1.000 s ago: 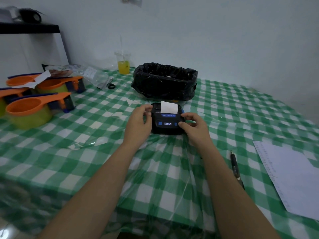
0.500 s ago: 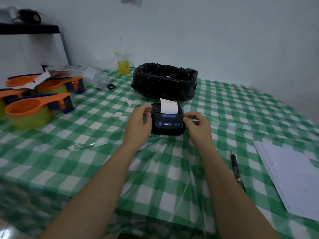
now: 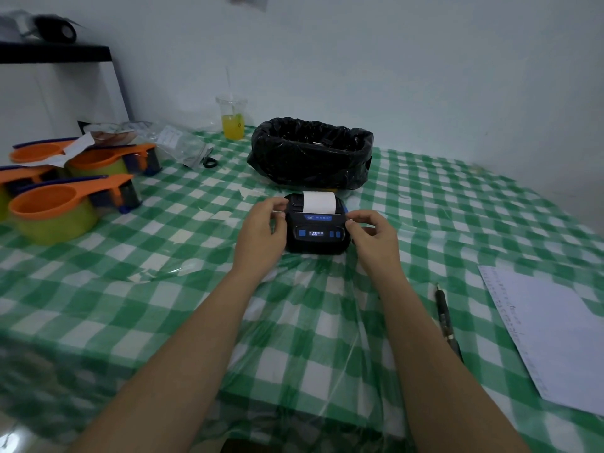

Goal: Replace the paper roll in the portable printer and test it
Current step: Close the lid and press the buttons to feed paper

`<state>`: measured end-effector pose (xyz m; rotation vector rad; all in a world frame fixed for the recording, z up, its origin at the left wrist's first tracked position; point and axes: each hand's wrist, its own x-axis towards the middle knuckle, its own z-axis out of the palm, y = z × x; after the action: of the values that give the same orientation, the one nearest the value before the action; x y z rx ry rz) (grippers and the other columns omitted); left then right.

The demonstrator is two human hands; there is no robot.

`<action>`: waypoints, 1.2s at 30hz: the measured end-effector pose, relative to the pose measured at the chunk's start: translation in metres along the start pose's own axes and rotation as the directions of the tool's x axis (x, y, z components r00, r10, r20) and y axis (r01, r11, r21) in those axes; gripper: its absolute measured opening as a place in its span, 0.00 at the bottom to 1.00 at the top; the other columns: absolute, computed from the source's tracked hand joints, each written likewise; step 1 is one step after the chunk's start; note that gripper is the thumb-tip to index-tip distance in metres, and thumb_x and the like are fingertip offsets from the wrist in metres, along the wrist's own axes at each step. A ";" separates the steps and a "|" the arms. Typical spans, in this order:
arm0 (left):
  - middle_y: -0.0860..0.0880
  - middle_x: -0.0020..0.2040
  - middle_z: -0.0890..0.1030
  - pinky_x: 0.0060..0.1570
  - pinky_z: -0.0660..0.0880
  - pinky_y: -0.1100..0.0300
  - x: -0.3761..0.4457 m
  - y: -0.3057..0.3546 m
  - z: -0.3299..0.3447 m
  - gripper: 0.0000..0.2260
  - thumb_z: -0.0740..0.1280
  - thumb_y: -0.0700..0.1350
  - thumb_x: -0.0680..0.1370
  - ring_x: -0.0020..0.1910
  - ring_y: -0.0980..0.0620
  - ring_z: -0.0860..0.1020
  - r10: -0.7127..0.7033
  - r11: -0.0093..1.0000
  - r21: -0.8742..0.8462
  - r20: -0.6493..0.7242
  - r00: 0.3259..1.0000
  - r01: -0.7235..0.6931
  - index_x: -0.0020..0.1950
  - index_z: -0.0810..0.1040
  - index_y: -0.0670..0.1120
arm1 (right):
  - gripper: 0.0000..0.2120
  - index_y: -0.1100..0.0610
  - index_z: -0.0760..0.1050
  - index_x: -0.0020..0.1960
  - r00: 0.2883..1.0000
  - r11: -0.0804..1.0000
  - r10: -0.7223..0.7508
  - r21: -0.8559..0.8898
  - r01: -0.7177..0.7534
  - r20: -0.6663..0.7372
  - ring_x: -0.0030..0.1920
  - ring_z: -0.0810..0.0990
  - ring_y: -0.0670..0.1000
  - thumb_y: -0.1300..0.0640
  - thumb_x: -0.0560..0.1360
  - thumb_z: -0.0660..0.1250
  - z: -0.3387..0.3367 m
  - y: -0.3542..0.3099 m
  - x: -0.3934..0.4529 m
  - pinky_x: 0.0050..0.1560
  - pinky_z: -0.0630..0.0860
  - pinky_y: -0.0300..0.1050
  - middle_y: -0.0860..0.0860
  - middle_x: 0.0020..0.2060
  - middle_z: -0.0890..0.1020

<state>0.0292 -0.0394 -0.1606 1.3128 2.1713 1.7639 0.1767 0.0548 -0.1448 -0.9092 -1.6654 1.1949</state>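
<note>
Here the portable printer (image 3: pixel 316 228) sat on the green-and-white checked tablecloth (image 3: pixel 163 289), near the middle of the table and just in front of a container lined with a black bag (image 3: pixel 310 152). A strip of white paper (image 3: pixel 319 202) stood out of the slot at its top, and a small display (image 3: pixel 314 233) on its front face was lit between blue buttons. The left hand (image 3: pixel 261 230) lay against the printer's left side, fingers curled around its upper corner and holding the casing. The right hand (image 3: pixel 372 238) was at the right side, thumb and forefinger pinched narrow near the printer's upper right edge; whether they gripped anything there could not be told. Off to the right a dark pen (image 3: pixel 446 318) lay on the cloth, beside a white sheet of paper (image 3: pixel 555 335) with fine print along one edge. At the left stood yellow-green tape rolls in orange dispensers (image 3: pixel 55 204). Farther back a clear cup of yellow drink (image 3: pixel 232 120) with a straw stood near the wall, with crumpled clear plastic bags (image 3: pixel 176 142) to its left
</note>
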 end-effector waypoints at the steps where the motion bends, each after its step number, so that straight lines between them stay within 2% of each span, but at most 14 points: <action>1: 0.49 0.56 0.79 0.57 0.75 0.53 0.000 0.000 0.000 0.11 0.59 0.40 0.78 0.54 0.52 0.76 0.001 1.000 -0.003 -0.001 1.000 -0.001 0.58 0.75 0.47 | 0.05 0.56 0.77 0.48 1.000 1.000 -0.001 0.003 0.001 0.001 0.40 0.76 0.42 0.62 0.76 0.64 0.000 -0.001 0.000 0.29 0.72 0.25 0.54 0.50 0.80; 10: 0.49 0.57 0.79 0.54 0.73 0.60 0.000 0.000 0.001 0.11 0.59 0.39 0.78 0.55 0.53 0.76 -0.002 1.000 -0.008 0.004 1.000 0.002 0.59 0.75 0.46 | 0.05 0.57 0.76 0.49 1.000 1.000 -0.003 0.019 0.002 0.005 0.38 0.76 0.41 0.63 0.76 0.63 0.001 -0.003 -0.002 0.28 0.72 0.25 0.46 0.41 0.78; 27: 0.48 0.56 0.79 0.55 0.74 0.57 0.000 -0.001 0.001 0.11 0.59 0.39 0.78 0.55 0.53 0.76 -0.007 1.000 -0.027 0.001 1.000 0.007 0.58 0.75 0.47 | 0.05 0.57 0.76 0.49 1.000 1.000 -0.003 0.021 0.003 0.000 0.40 0.76 0.41 0.63 0.76 0.64 0.001 -0.002 -0.002 0.29 0.73 0.25 0.53 0.50 0.79; 36: 0.48 0.57 0.79 0.57 0.75 0.53 0.000 -0.001 0.000 0.11 0.59 0.39 0.78 0.56 0.51 0.76 -0.008 1.000 -0.021 0.000 1.000 0.008 0.58 0.75 0.46 | 0.05 0.56 0.76 0.48 1.000 1.000 -0.004 0.021 0.004 -0.003 0.39 0.76 0.41 0.63 0.76 0.64 0.001 -0.002 -0.002 0.29 0.73 0.25 0.50 0.46 0.79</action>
<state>0.0286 -0.0393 -0.1609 1.2982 2.1483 1.7788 0.1759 0.0520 -0.1432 -0.8938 -1.6488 1.2059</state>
